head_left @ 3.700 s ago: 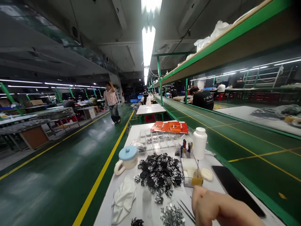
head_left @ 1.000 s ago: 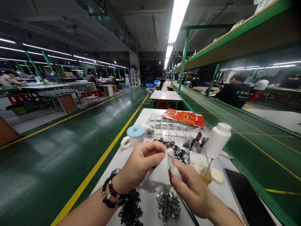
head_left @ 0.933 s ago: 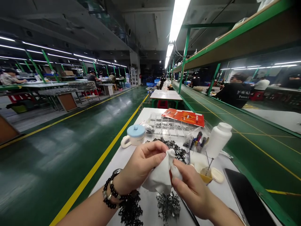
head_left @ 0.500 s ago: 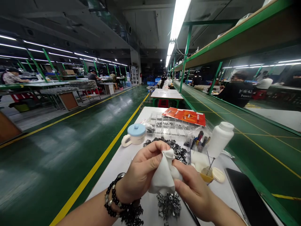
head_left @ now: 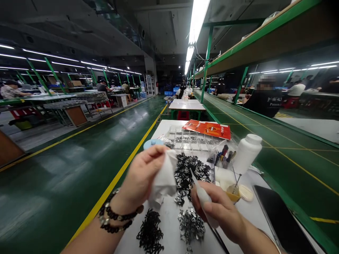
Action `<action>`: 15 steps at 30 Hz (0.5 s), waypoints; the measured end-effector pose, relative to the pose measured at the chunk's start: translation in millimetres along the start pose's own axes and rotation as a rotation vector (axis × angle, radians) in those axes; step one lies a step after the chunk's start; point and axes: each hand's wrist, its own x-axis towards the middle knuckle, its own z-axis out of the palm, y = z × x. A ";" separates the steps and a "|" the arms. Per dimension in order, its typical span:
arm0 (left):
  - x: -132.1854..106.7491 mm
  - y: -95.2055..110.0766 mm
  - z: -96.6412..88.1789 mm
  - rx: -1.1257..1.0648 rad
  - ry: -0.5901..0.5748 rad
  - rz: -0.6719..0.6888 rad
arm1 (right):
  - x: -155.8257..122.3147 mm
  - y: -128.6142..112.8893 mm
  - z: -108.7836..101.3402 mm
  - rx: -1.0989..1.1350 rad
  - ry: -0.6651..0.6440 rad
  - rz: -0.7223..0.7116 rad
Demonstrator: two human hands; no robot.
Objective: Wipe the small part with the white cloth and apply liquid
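My left hand [head_left: 141, 176], with bead bracelets on the wrist, is closed on a crumpled white cloth [head_left: 164, 178] above the white worktable [head_left: 169, 225]. My right hand [head_left: 218, 210] is closed round a small white squeeze bottle [head_left: 202, 197] whose thin nozzle points up and left toward the cloth. The two hands are apart. Below them lie a pile of small black parts [head_left: 150, 233] and a pile of small silver parts [head_left: 192, 225]. A bigger heap of black and silver parts [head_left: 189, 171] sits just beyond the hands.
Behind the heap are a clear compartment tray [head_left: 190, 139], an orange packet [head_left: 209, 128], a blue-lidded mug [head_left: 152, 143], a white plastic bottle [head_left: 246, 153], a clear box of tools [head_left: 224, 155], a yellow dish [head_left: 233, 192]. A dark phone [head_left: 280, 218] lies right. Other people sit at distant benches.
The hands, which were pressed together on the cloth, have parted: the left took the cloth left and up, the right drew back holding the small squeeze bottle.
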 end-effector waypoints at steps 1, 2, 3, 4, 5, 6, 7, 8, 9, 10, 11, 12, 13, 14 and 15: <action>-0.9 -7.3 5.3 -0.040 -0.078 -0.066 | -0.7 1.7 1.9 0.130 -0.026 0.012; -2.0 -14.8 10.7 -0.093 -0.158 -0.122 | -1.2 3.4 3.7 0.228 -0.041 0.023; -3.1 -21.5 15.7 -0.143 -0.226 -0.167 | -1.5 5.1 5.3 0.295 -0.048 0.030; -4.1 -27.1 19.7 -0.180 -0.274 -0.197 | -1.6 6.7 6.6 0.335 -0.052 0.031; -5.1 -31.3 22.5 -0.201 -0.296 -0.212 | -1.5 8.1 7.4 0.354 -0.054 0.033; -6.0 -34.2 24.2 -0.216 -0.303 -0.217 | -1.2 9.2 7.8 0.366 -0.056 0.036; -6.7 -35.9 24.8 -0.230 -0.304 -0.215 | -0.7 9.9 8.1 0.386 -0.061 0.041; -7.4 -36.7 24.7 -0.242 -0.306 -0.209 | -0.1 10.3 8.3 0.410 -0.067 0.049; -7.9 -37.1 24.2 -0.251 -0.309 -0.201 | 0.7 10.4 8.8 0.434 -0.076 0.057; -8.4 -37.3 23.6 -0.258 -0.314 -0.191 | 1.5 10.3 9.5 0.458 -0.085 0.066; -8.9 -37.4 23.0 -0.263 -0.319 -0.178 | 2.3 10.2 10.4 0.482 -0.096 0.076; -9.6 -37.6 22.6 -0.267 -0.325 -0.166 | 3.1 10.1 11.6 0.502 -0.104 0.084; -10.3 -37.9 22.5 -0.272 -0.333 -0.155 | 3.8 10.3 12.9 0.521 -0.110 0.093; -11.1 -38.3 22.6 -0.281 -0.342 -0.145 | 4.4 10.8 14.0 0.537 -0.112 0.102; -12.1 -38.7 22.8 -0.293 -0.356 -0.136 | 4.7 11.7 14.8 0.547 -0.113 0.109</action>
